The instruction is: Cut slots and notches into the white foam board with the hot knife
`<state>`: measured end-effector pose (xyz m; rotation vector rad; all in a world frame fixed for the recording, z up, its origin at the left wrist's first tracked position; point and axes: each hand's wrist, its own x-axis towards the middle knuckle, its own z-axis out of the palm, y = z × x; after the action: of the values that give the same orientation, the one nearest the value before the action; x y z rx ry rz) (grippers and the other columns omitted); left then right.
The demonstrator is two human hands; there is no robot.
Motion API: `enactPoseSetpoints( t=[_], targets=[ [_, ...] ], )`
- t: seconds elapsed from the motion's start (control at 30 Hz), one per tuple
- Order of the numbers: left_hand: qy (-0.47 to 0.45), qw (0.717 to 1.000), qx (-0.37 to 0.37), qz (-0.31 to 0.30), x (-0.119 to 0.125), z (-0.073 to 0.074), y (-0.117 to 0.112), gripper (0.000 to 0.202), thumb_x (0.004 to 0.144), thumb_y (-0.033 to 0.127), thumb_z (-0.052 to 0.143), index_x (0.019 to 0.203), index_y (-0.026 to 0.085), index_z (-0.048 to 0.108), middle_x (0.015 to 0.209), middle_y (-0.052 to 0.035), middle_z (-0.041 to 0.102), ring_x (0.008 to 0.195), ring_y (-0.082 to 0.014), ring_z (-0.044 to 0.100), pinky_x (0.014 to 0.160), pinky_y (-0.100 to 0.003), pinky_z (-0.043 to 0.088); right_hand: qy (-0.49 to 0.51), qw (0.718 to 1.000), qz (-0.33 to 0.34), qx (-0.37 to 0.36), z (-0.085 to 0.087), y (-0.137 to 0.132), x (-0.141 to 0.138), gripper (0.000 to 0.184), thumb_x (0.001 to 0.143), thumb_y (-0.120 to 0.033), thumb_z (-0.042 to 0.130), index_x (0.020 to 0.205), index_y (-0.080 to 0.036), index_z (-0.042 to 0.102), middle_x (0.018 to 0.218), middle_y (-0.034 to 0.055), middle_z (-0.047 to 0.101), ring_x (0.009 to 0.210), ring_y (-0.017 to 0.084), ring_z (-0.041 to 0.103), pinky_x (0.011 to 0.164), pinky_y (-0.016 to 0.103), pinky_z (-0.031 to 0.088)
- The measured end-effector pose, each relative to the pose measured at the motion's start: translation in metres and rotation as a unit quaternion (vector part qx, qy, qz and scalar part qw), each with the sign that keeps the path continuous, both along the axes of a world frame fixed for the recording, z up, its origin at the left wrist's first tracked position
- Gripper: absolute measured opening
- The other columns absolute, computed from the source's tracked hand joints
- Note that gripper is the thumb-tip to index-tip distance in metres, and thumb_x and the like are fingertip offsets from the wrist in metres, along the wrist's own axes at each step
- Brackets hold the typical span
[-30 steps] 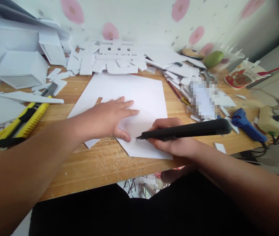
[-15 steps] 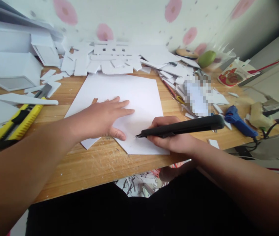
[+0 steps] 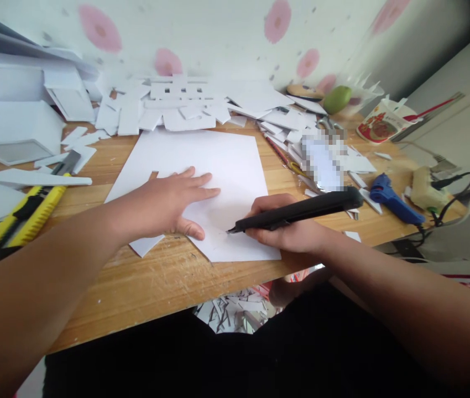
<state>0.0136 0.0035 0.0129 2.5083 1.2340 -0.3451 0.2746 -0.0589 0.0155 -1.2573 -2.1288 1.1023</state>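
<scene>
A large white sheet (image 3: 218, 160) lies on the wooden table (image 3: 152, 287). My left hand (image 3: 168, 204) rests flat on the sheet's near left part, fingers stretched out and pointing right. My right hand (image 3: 288, 232) is closed around a long black utility knife (image 3: 301, 210), held nearly level, with its tip touching the sheet near the front edge, just right of my left thumb. A small white piece (image 3: 146, 246) sticks out from under my left hand.
A yellow utility knife (image 3: 15, 226) lies at the left. White boxes (image 3: 15, 132) and paper offcuts (image 3: 185, 105) are piled along the back. A blue glue gun (image 3: 395, 199), a power strip (image 3: 423, 190), a green fruit (image 3: 337, 99) and a printed cup (image 3: 378, 127) sit at the right.
Both hands keep their hold and place on the sheet. The view has drifted, so everything sits a little further left and lower in the picture.
</scene>
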Motion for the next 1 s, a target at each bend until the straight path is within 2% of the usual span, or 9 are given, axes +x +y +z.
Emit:
enactPoseSetpoints(
  t=[0.53, 0.77, 1.0],
  targets=[
    [-0.010, 1.000, 0.004, 0.003, -0.002, -0.005, 0.003, 0.094, 0.073, 0.072, 0.070, 0.156, 0.046, 0.034, 0.170, -0.0003, 0.018, 0.155, -0.0447, 0.013, 0.117, -0.075, 0.017, -0.013, 1.000, 0.001, -0.001, 0.000, 0.000, 0.014, 0.013, 0.078, -0.029, 0.070, 0.075, -0.018, 0.065, 0.072, 0.0010, 0.068, 0.065, 0.013, 0.059, 0.059, 0.025, 0.046],
    [-0.016, 1.000, 0.001, 0.006, -0.002, -0.004, 0.003, 0.094, 0.073, 0.072, 0.068, 0.156, 0.044, 0.034, 0.170, 0.0006, 0.018, 0.155, -0.0466, 0.012, 0.115, -0.078, 0.017, -0.008, 1.000, -0.009, -0.012, -0.001, -0.003, 0.024, 0.014, 0.079, -0.031, 0.068, 0.076, -0.017, 0.066, 0.074, 0.0020, 0.069, 0.066, 0.014, 0.060, 0.059, 0.026, 0.047],
    [-0.017, 1.000, 0.004, 0.011, -0.004, -0.007, 0.004, 0.095, 0.071, 0.075, 0.069, 0.155, 0.046, 0.035, 0.170, 0.0045, 0.018, 0.156, -0.0436, 0.013, 0.118, -0.070, 0.023, -0.038, 0.999, -0.023, 0.019, -0.002, -0.007, 0.034, 0.013, 0.078, -0.030, 0.069, 0.074, -0.018, 0.065, 0.073, 0.0003, 0.068, 0.065, 0.013, 0.059, 0.058, 0.025, 0.043]
  ],
)
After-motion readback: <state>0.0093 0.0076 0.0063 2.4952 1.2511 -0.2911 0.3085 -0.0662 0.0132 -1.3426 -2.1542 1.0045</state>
